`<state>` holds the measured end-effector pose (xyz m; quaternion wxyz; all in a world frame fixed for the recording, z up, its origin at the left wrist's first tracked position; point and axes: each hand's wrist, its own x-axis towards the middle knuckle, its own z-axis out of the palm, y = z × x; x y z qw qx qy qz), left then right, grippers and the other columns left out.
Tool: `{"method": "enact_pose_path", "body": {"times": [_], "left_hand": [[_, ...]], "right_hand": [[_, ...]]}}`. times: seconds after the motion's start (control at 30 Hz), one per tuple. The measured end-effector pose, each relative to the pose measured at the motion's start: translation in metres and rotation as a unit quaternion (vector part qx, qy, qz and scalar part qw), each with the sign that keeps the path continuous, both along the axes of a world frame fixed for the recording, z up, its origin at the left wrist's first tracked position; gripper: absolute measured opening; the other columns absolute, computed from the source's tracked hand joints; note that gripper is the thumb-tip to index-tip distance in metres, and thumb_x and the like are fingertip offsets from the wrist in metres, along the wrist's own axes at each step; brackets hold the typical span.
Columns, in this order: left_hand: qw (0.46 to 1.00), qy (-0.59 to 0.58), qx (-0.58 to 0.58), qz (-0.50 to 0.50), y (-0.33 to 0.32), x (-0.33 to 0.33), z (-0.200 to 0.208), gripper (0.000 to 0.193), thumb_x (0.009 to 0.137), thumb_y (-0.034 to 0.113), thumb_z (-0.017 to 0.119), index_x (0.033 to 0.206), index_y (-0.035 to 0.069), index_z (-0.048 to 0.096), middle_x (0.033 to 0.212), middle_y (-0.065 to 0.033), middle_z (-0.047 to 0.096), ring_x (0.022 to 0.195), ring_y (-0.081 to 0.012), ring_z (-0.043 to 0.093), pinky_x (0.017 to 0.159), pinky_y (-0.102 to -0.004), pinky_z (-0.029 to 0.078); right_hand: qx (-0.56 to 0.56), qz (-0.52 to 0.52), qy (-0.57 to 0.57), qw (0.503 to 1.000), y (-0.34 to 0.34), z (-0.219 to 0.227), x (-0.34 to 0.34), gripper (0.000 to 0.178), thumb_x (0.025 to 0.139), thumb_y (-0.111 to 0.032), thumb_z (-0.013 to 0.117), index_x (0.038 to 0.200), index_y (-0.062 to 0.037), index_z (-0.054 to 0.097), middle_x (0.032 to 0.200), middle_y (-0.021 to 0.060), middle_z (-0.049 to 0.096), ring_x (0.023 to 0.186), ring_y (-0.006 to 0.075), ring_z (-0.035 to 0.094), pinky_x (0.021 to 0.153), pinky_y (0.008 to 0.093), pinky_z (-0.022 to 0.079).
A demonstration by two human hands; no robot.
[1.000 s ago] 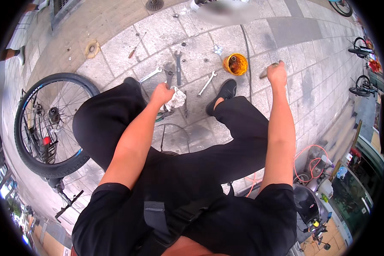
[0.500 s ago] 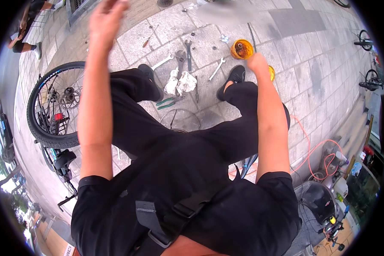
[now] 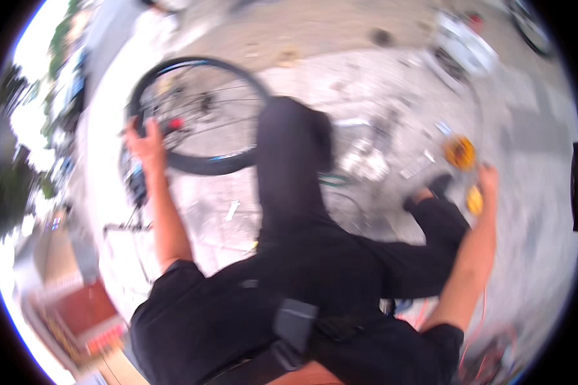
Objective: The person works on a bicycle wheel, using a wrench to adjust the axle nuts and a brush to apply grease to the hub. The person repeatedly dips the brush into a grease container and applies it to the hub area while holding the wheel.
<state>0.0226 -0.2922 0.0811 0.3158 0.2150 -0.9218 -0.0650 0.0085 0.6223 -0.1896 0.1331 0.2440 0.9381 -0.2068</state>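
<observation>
My left hand (image 3: pixel 146 146) reaches to the near left part of a bicycle wheel (image 3: pixel 213 168) with a black tyre, its thumb and fingers spread apart. Whether it touches the tyre cannot be made out through the blur. Out to the right, my right hand (image 3: pixel 487 178) is closed, next to an open yellow tub (image 3: pixel 459 153). Anything inside its fingers is hidden. A smaller yellow round piece (image 3: pixel 474 200) lies just beside that hand.
White crumpled rags (image 3: pixel 365 162) and blurred tools lie on the paving between my legs, with green-handled pliers (image 3: pixel 332 179) close by. A wrench (image 3: pixel 233 210) lies left of my knee. Farther off stands a pale container (image 3: pixel 464 48). An orange hose (image 3: pixel 483 314) runs at the lower right.
My view has swung left. The left hand has come down from high up to the wheel, fingers spread. My right hand is still closed near the yellow tub.
</observation>
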Motion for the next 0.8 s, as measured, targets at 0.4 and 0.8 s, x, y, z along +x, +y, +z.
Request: {"method": "enact_pose_path", "body": {"times": [0.4,0.8], "left_hand": [[0.913,0.055,0.345,0.211,-0.086,0.059,-0.02,0.067,0.076,0.031,0.088,0.125,-0.006,0.061,0.114,-0.0154,0.069,0.1,-0.0237,0.067,0.089,-0.0364,0.053],[0.958,0.114,0.26,0.041,0.02,-0.044,0.01,0.058,0.071,0.017,0.083,0.117,-0.009,0.059,0.093,-0.013,0.067,0.075,-0.021,0.064,0.068,-0.0361,0.053]], "right_hand": [[-0.086,0.086,0.116,0.986,-0.127,-0.002,-0.055,0.031,0.091,-0.019,0.067,0.103,0.0091,0.071,0.092,0.0256,0.073,0.085,0.0345,0.073,0.079,0.0437,0.056],[-0.083,0.082,0.091,0.989,-0.137,0.044,-0.054,0.038,0.092,-0.028,0.064,0.107,0.0056,0.071,0.102,0.0284,0.071,0.1,0.0426,0.07,0.088,0.0459,0.054]]}}
